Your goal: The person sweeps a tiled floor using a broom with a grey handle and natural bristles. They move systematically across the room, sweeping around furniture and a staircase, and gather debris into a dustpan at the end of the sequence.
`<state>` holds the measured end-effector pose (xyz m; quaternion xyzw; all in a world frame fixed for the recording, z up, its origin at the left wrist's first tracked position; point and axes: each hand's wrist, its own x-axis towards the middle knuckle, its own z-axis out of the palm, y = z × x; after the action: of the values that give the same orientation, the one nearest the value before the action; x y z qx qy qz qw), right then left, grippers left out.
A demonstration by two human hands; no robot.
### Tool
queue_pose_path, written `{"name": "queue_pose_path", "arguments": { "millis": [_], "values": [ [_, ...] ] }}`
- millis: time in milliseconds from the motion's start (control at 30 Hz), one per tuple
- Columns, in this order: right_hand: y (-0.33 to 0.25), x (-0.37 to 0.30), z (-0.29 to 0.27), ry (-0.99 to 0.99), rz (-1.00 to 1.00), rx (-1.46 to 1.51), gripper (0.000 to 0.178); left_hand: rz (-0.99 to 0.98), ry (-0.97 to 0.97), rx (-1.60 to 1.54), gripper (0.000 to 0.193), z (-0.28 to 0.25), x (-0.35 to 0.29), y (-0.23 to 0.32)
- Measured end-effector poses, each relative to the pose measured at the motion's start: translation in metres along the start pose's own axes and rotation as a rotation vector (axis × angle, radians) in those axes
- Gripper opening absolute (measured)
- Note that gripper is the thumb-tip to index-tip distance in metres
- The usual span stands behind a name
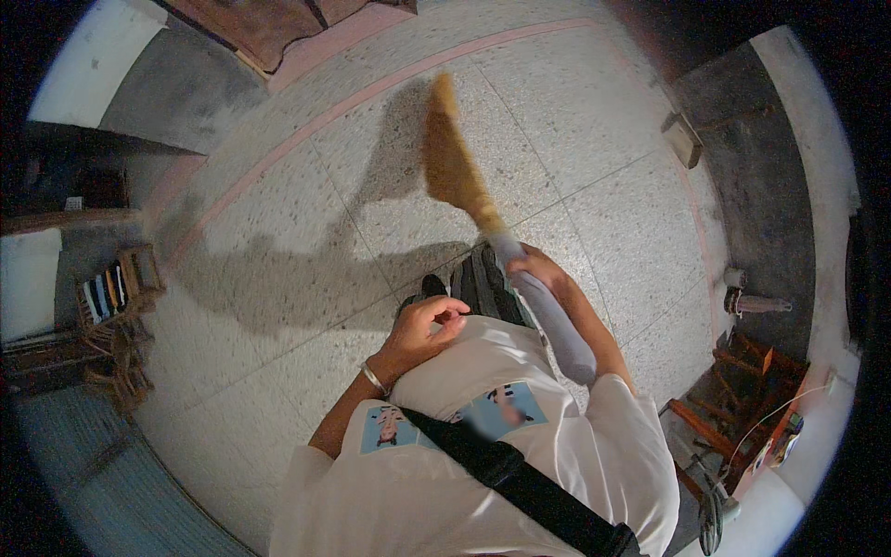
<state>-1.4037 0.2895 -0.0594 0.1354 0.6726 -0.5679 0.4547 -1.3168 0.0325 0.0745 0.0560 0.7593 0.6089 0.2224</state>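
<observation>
A soft broom (450,158) with a yellow-brown fan of bristles points away from me over the speckled floor. Its thick pale-grey handle (555,325) runs back along my right side toward my elbow. My right hand (538,269) is wrapped round that handle near the bristle end. In front of my white shirt, my left hand (427,330) hovers with fingers loosely curled and apart, a bangle on its wrist. It holds nothing and is clear of the broom. Whether the bristle tips touch the floor I cannot tell.
Wooden chairs (121,288) stand at the left, one with a striped seat. A wooden piece of furniture (733,408) is at the lower right. A small box (682,139) sits by the right wall. At the far edge hangs a brown curtain (251,28).
</observation>
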Motion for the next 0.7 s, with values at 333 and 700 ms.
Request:
{"name": "queue_pose_path", "arguments": {
  "millis": [333, 700],
  "values": [
    [-0.074, 0.18, -0.017, -0.396, -0.246, -0.363, 0.033, -0.107, 0.265, 0.041, 0.02, 0.008, 0.054, 0.026],
    [-0.002, 0.056, -0.216, 0.13, -0.015, 0.207, 0.031, -0.071, 0.032, 0.065, 0.019, 0.021, 0.169, 0.062]
  ]
}}
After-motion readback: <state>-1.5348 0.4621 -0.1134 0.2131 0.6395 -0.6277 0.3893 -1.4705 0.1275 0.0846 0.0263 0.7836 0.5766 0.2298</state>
